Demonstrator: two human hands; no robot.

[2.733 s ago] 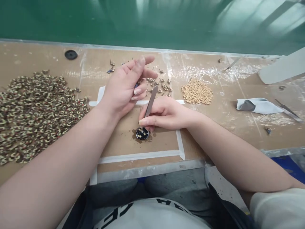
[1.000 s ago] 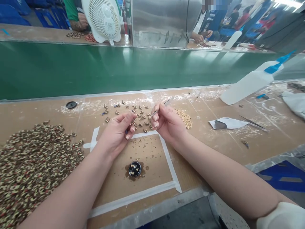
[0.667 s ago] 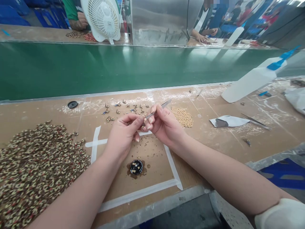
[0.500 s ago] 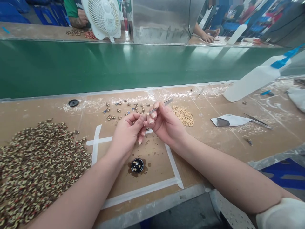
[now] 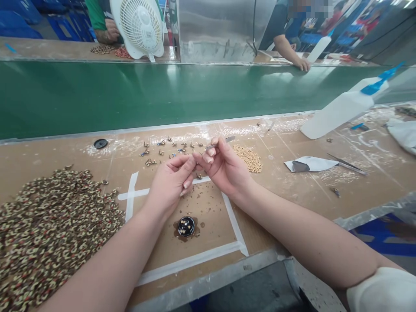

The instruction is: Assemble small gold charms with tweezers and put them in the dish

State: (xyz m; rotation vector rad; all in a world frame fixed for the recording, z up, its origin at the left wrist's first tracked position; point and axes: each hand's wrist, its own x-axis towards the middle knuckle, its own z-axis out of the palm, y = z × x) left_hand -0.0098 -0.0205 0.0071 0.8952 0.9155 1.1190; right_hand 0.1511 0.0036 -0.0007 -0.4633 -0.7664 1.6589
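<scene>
My left hand (image 5: 170, 182) is closed in a pinch, its fingertips meeting those of my right hand above the taped area of the table. Whatever small piece sits in that pinch is too hidden to name. In my right hand (image 5: 225, 167), thumb and fingers grip slim metal tweezers (image 5: 230, 139), whose flat end sticks out up and to the right. Below both hands, a small black dish (image 5: 186, 226) holds dark liquid and several pale beads. Just behind my hands lie several small brown-and-cream parts (image 5: 160, 152). Beside my right hand is a pile of tan beads (image 5: 248, 159).
A large heap of brown-and-cream parts (image 5: 61, 225) covers the left. Right of my hands lie a white wrapped cloth (image 5: 320, 164), another pair of tweezers (image 5: 352, 167) and a tilted white bottle (image 5: 341, 112). Beyond runs a green belt (image 5: 146, 93); a co-worker's hand (image 5: 303, 65) rests at its far edge.
My hands stay together, with my left fingers shifted slightly left and down. Across the belt, the co-worker's hand has moved right and nearer the belt. The whole view has shifted slightly.
</scene>
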